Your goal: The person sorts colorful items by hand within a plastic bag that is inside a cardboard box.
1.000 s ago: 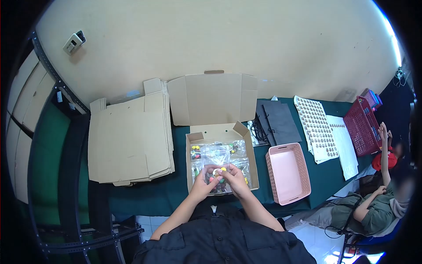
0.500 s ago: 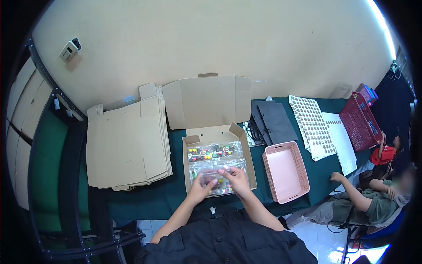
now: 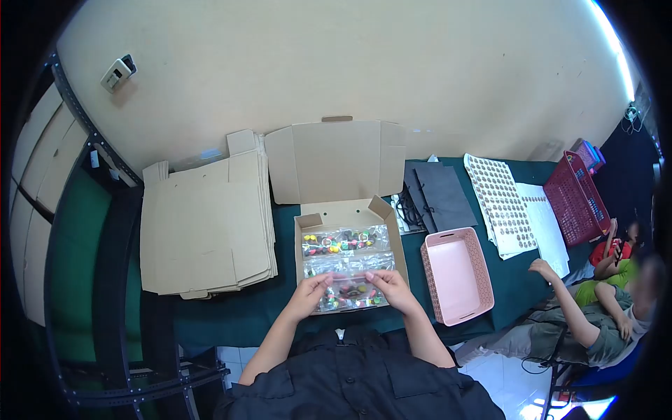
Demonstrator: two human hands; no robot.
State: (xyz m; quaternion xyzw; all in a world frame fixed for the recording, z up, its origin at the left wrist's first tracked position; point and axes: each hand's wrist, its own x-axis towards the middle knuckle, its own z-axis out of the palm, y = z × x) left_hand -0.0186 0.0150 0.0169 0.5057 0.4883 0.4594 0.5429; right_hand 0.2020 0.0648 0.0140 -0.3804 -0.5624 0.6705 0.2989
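Observation:
An open cardboard box (image 3: 400, 262) stands in front of me, its lid (image 3: 336, 164) raised toward the wall. Inside lie clear plastic packets (image 3: 345, 241) with small, brightly coloured round pieces. Over the near half of the box, my left hand (image 3: 308, 294) pinches one upper corner of a clear plastic packet (image 3: 351, 289). The opposite corner is pinched by my right hand (image 3: 394, 289), so the packet is spread between them. Dark and coloured pieces show in and through it.
Flattened cardboard boxes (image 3: 206, 231) are stacked at left. A pink basket (image 3: 430, 287), black paper bags (image 3: 444, 196), sticker sheets (image 3: 500, 203) and a maroon basket (image 3: 574, 199) are to the right. Seated people (image 3: 605, 322) are at the right edge, one arm reaching near the table.
My hands have moved apart, spreading the packet wider between them. At right, the seated person's hand has lifted slightly, and a bright green garment has come into view behind.

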